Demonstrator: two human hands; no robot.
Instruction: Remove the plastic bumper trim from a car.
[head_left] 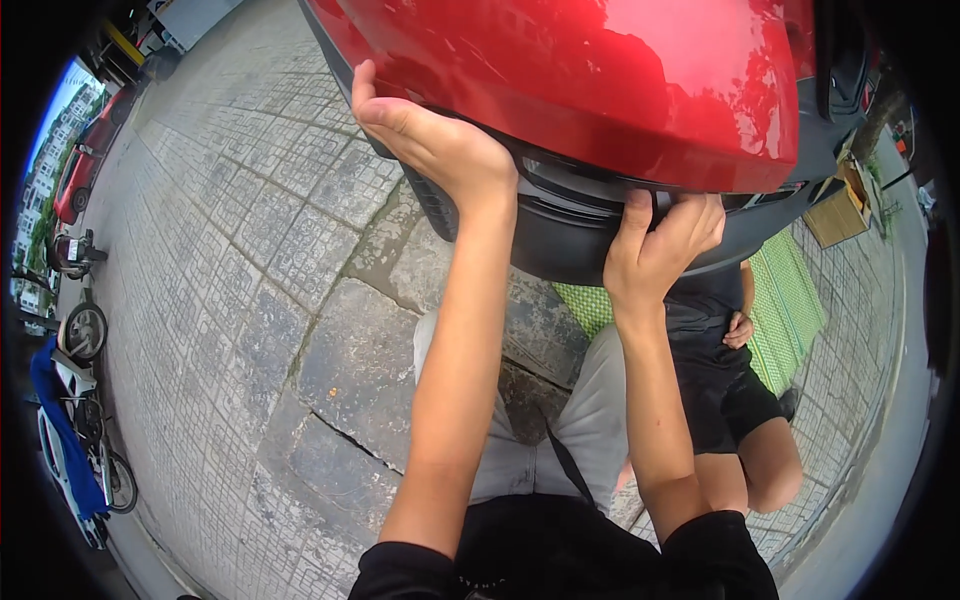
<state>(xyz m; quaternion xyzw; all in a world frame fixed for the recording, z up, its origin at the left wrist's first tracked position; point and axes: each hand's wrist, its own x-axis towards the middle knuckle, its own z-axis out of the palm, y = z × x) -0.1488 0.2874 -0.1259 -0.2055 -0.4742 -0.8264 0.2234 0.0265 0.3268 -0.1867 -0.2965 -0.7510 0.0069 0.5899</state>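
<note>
A glossy red body panel (650, 90) of a vehicle, with dark plastic bumper trim (560, 220) beneath it, fills the upper middle. My left hand (440, 150) lies against the panel's lower left edge, fingers extended and the forefinger raised along the side; some fingers are partly hidden. My right hand (660, 245) is at the seam below the red panel, thumb up and fingers curled on the black trim, their tips partly hidden.
A co-worker (700, 390) in dark clothes is under the bumper's right side, by a green woven mat (780, 290). A cardboard box (835, 215) sits at right. Motorbikes (75, 420) and a red car (85, 170) line the left, along paved ground (240, 330).
</note>
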